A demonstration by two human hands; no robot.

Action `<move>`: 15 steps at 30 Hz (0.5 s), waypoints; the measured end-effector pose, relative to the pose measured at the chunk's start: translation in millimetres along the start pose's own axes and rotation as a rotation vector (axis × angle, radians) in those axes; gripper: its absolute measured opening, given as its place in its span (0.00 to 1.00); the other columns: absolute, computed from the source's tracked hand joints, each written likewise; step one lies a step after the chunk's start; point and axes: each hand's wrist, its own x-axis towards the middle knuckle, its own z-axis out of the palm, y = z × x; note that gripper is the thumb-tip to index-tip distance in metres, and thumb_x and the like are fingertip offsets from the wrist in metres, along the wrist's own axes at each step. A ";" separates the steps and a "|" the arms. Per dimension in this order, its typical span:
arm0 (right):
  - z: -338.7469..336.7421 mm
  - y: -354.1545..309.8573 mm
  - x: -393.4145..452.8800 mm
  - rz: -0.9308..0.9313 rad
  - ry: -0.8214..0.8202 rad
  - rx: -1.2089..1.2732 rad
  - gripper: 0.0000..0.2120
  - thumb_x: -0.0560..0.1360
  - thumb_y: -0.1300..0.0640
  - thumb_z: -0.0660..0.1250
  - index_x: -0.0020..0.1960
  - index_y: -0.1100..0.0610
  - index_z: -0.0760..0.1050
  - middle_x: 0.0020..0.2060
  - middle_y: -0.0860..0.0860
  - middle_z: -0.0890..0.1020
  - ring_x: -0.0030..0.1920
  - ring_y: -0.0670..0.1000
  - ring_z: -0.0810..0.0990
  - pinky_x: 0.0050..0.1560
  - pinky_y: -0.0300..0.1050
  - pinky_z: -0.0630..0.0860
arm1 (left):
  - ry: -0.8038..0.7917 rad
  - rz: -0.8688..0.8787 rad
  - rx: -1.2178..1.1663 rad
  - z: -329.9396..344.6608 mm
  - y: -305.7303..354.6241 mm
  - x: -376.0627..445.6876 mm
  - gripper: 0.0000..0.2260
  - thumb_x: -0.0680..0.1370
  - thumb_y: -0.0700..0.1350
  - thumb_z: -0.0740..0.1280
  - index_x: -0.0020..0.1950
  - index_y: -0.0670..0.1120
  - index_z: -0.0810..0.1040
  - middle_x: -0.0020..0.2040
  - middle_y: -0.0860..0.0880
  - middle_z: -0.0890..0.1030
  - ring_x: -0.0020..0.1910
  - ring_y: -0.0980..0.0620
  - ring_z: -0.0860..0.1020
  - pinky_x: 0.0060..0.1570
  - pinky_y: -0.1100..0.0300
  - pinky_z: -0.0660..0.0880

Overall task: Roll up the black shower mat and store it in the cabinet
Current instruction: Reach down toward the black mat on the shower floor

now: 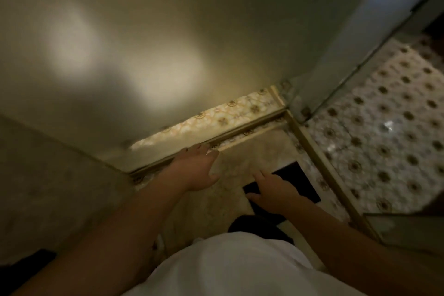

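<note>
Your right hand (274, 190), grip spread open and empty, hovers directly over the flat black shower mat (295, 180); left hand (199, 168), also open, lies farther off.

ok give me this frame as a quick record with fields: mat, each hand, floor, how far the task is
mat: black shower mat, lying flat on the floor, partly hidden by the right arm
left hand: left hand open, fingers spread, over the beige floor near the wall base, holding nothing
right hand: right hand open, reaching down over the mat's near edge; contact cannot be told
floor: beige floor under the hands, patterned tile to the right beyond a gold strip
task stage: rolling not yet begun; no cabinet in view
image quality: dim and blurred
</note>
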 end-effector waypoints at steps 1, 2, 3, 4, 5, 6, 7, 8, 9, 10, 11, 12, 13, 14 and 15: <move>1.5 10.1 -3.0 0.032 0.017 0.036 0.36 0.76 0.35 0.57 0.76 0.54 0.54 0.76 0.54 0.59 0.69 0.59 0.66 0.60 0.56 0.73 | -0.016 0.038 0.022 -4.2 7.3 12.4 0.35 0.74 0.66 0.55 0.78 0.54 0.53 0.79 0.46 0.55 0.76 0.43 0.54 0.72 0.44 0.55; 3.7 20.9 -5.6 0.066 0.031 0.063 0.36 0.76 0.35 0.57 0.76 0.54 0.55 0.75 0.54 0.60 0.69 0.59 0.65 0.60 0.56 0.73 | -0.034 0.072 0.044 -8.3 15.6 24.5 0.35 0.75 0.66 0.55 0.78 0.54 0.53 0.79 0.46 0.55 0.77 0.43 0.54 0.72 0.44 0.55; 5.3 31.5 -8.5 0.103 0.040 0.083 0.36 0.76 0.35 0.56 0.76 0.54 0.55 0.75 0.54 0.61 0.70 0.59 0.64 0.61 0.55 0.73 | -0.051 0.107 0.069 -12.3 24.5 36.5 0.35 0.75 0.66 0.56 0.78 0.53 0.52 0.79 0.46 0.54 0.77 0.43 0.54 0.72 0.44 0.54; 6.1 42.5 -11.8 0.140 0.042 0.098 0.36 0.76 0.34 0.56 0.76 0.54 0.54 0.75 0.54 0.59 0.72 0.59 0.62 0.62 0.55 0.71 | -0.061 0.141 0.096 -16.1 33.7 47.7 0.34 0.76 0.66 0.56 0.78 0.53 0.52 0.79 0.46 0.55 0.76 0.43 0.55 0.72 0.45 0.55; 7.1 53.5 -15.3 0.171 0.040 0.109 0.37 0.76 0.34 0.56 0.76 0.53 0.53 0.76 0.54 0.57 0.73 0.59 0.60 0.63 0.56 0.70 | -0.063 0.172 0.122 -19.6 42.9 57.5 0.34 0.76 0.65 0.56 0.78 0.53 0.52 0.79 0.46 0.55 0.76 0.43 0.55 0.71 0.45 0.55; 8.4 64.7 -18.7 0.201 0.033 0.122 0.37 0.76 0.34 0.56 0.77 0.53 0.51 0.77 0.54 0.55 0.74 0.59 0.57 0.65 0.57 0.68 | -0.063 0.202 0.146 -22.9 52.0 66.0 0.34 0.76 0.65 0.56 0.78 0.52 0.53 0.79 0.45 0.56 0.76 0.44 0.56 0.71 0.45 0.55; 10.0 75.5 -21.9 0.232 0.026 0.144 0.37 0.76 0.35 0.56 0.77 0.52 0.50 0.78 0.53 0.53 0.75 0.58 0.56 0.66 0.58 0.67 | -0.067 0.232 0.168 -26.5 61.0 74.2 0.33 0.76 0.64 0.56 0.78 0.52 0.53 0.78 0.45 0.57 0.76 0.44 0.56 0.71 0.45 0.56; 11.3 85.4 -25.0 0.262 0.018 0.175 0.38 0.76 0.35 0.56 0.78 0.52 0.49 0.78 0.53 0.51 0.75 0.58 0.55 0.67 0.59 0.66 | -0.077 0.260 0.189 -30.0 69.7 81.8 0.33 0.76 0.64 0.56 0.78 0.52 0.53 0.78 0.45 0.57 0.76 0.44 0.56 0.70 0.44 0.56; 12.9 94.1 -27.4 0.288 0.015 0.208 0.38 0.76 0.35 0.57 0.78 0.52 0.48 0.78 0.53 0.51 0.75 0.58 0.55 0.68 0.59 0.65 | -0.087 0.283 0.211 -33.5 77.7 89.1 0.33 0.76 0.64 0.56 0.78 0.52 0.53 0.78 0.44 0.57 0.76 0.43 0.56 0.70 0.44 0.57; 14.6 102.2 -29.1 0.311 0.017 0.238 0.38 0.76 0.35 0.57 0.78 0.52 0.48 0.78 0.54 0.51 0.75 0.59 0.55 0.69 0.59 0.65 | -0.095 0.305 0.234 -36.9 85.3 96.6 0.33 0.76 0.64 0.56 0.77 0.52 0.53 0.78 0.44 0.58 0.76 0.43 0.57 0.70 0.43 0.57; 15.8 109.7 -30.4 0.331 0.020 0.259 0.39 0.76 0.35 0.57 0.78 0.52 0.48 0.78 0.54 0.51 0.75 0.59 0.54 0.69 0.59 0.64 | -0.104 0.329 0.256 -40.1 92.6 104.2 0.33 0.77 0.64 0.56 0.77 0.52 0.53 0.78 0.44 0.58 0.75 0.43 0.57 0.70 0.43 0.58; 16.5 116.3 -31.8 0.349 0.019 0.274 0.39 0.76 0.35 0.57 0.78 0.52 0.48 0.78 0.54 0.51 0.76 0.59 0.54 0.70 0.59 0.63 | -0.114 0.358 0.278 -43.4 99.7 112.0 0.32 0.77 0.63 0.57 0.77 0.51 0.54 0.78 0.44 0.58 0.75 0.43 0.57 0.70 0.43 0.58; 16.5 121.5 -32.9 0.364 0.018 0.278 0.39 0.76 0.35 0.57 0.78 0.53 0.47 0.78 0.54 0.51 0.76 0.59 0.52 0.71 0.59 0.62 | -0.119 0.385 0.299 -46.6 105.1 118.2 0.32 0.77 0.62 0.57 0.77 0.51 0.54 0.77 0.44 0.58 0.75 0.43 0.58 0.69 0.43 0.59; 16.1 126.8 -34.0 0.380 0.023 0.279 0.39 0.76 0.35 0.56 0.78 0.53 0.47 0.78 0.55 0.50 0.76 0.60 0.51 0.71 0.59 0.60 | -0.116 0.416 0.319 -49.9 110.0 124.7 0.31 0.77 0.61 0.58 0.77 0.51 0.55 0.77 0.43 0.59 0.74 0.43 0.59 0.69 0.43 0.60; 15.8 132.1 -35.7 0.402 0.033 0.289 0.38 0.76 0.35 0.56 0.78 0.53 0.47 0.78 0.55 0.50 0.76 0.60 0.50 0.72 0.59 0.59 | -0.111 0.452 0.333 -53.3 115.5 132.1 0.31 0.78 0.61 0.58 0.77 0.50 0.56 0.76 0.44 0.60 0.74 0.43 0.59 0.68 0.43 0.60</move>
